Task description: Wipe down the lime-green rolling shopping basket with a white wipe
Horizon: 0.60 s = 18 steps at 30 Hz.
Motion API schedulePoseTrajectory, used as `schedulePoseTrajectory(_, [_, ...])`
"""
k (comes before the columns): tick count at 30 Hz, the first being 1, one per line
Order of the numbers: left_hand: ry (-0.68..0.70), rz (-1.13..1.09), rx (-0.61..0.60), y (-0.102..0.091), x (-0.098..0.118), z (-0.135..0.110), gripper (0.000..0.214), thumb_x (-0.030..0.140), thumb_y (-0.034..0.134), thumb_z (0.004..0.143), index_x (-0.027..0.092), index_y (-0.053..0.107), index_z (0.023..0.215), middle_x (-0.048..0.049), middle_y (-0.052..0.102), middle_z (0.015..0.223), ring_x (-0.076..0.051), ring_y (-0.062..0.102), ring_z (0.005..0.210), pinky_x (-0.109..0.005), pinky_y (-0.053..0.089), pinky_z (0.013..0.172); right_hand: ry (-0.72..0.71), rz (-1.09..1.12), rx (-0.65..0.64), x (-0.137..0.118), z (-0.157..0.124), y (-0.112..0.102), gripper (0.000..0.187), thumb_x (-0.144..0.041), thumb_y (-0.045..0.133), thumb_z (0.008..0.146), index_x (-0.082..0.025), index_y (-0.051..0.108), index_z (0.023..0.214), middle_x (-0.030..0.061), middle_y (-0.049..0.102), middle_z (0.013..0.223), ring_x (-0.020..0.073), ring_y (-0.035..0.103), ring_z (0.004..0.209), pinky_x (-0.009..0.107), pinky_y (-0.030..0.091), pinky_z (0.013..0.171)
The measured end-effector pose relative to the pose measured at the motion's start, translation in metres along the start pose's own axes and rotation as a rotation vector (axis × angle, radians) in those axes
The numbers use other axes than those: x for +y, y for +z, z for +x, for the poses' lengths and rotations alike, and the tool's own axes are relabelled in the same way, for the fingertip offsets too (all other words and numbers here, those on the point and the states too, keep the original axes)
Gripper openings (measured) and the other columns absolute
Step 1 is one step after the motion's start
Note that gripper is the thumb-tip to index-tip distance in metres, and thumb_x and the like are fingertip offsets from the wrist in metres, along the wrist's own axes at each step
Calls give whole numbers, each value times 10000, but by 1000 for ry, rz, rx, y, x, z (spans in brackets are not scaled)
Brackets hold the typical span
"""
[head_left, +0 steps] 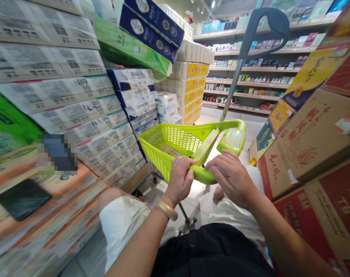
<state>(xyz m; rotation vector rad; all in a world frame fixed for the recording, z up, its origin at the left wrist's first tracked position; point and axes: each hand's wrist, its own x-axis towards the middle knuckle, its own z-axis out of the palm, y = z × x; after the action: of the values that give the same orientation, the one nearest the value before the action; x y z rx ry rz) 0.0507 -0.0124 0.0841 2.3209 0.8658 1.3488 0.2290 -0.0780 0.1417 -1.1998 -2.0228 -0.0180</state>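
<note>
Lime-green latticed basket (156, 157); gold bangle (166, 210); white shorts (121, 219).

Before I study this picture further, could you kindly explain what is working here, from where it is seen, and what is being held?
There is no machine: these are a person's two bare hands, seen by a camera worn on that person's head, looking forward and down.

The left hand, with a gold-coloured bracelet on its wrist, grips the near rim of a lime-green plastic basket cart. The right hand touches the same rim; how firmly, I cannot tell.

At the left, a black flat rectangular device lies on orange plastic-wrapped packs; a pixelated patch hides something beside it. Brown-and-red cardboard boxes stand at the right.
</note>
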Motion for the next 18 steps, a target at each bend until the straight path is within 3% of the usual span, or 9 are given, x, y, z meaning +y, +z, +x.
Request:
schedulePoseTrajectory(8, [-46,0,-17,-4,5,1,236,337,339,908,223,546,903,-48,585,875,-221,516,893,-421,406,877,20,-172,2,-10,3,10,285,-258,408,997,-191,682,955,48,667,829,215,577,834,370,393,849])
schedulePoseTrajectory(18, [-62,-40,-24,-4,11,-1,219,339,349,891,224,532,858,-40,559,829,-220,493,858,-406,394,851,33,-261,26,-26,-4,10,306,-254,392,1008,-182,690,995,55,659,819,215,551,803,360,354,801])
